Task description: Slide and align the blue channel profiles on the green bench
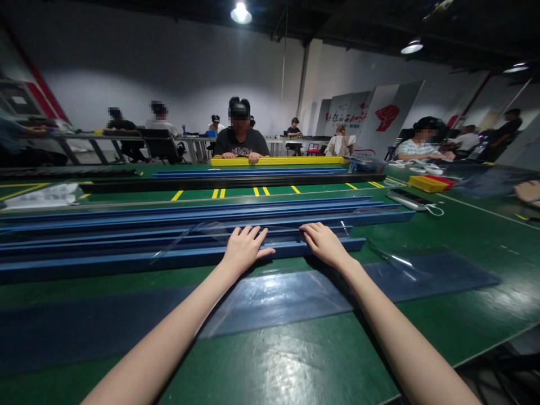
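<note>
My left hand [243, 250] lies across the nearest blue channel strip [105, 263], fingers spread and thumb pointing right. A short way to the right, my right hand [324, 243] rests on the same strip near its right end, fingers stretched forward and close together. Clear plastic film [198, 230] lies over the channel around both hands; whether the fingertips press it or the blue edge is partly hidden. Under my forearms, a long clear plastic strip [280, 295] lies flat on the green table [291, 360]. More blue channels [379, 218] lie just beyond.
Farther off lie a black channel [189, 183] and a yellow channel [287, 161], the latter touched by a person [240, 140] opposite. To the right are a phone-like device [411, 198] with a white cable, a yellow tray [428, 184] and another person's hand [528, 192].
</note>
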